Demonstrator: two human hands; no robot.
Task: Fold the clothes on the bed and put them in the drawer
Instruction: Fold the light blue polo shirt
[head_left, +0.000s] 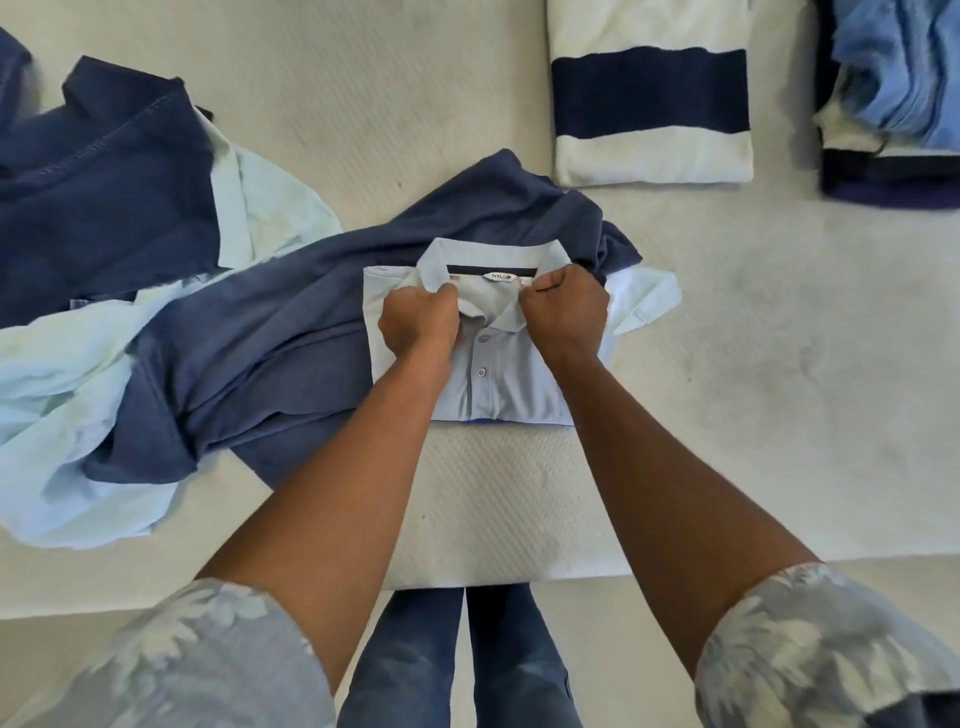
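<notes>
A folded light blue polo shirt (498, 384) lies on the white bed (727, 364) in front of me, collar facing away and buttons up. My left hand (418, 319) grips the left collar flap with curled fingers. My right hand (566, 309) pinches the right collar flap the same way. Under and left of the polo spreads an unfolded slate blue shirt (270, 353). A pale mint garment (57, 415) lies crumpled at the left, and a navy garment (104, 171) sits at the far left.
A folded white shirt with a navy band (652, 98) rests at the back right. Further right stands a stack of folded clothes (893, 104) in blue, white and purple. The bed's near edge (498, 577) is by my legs.
</notes>
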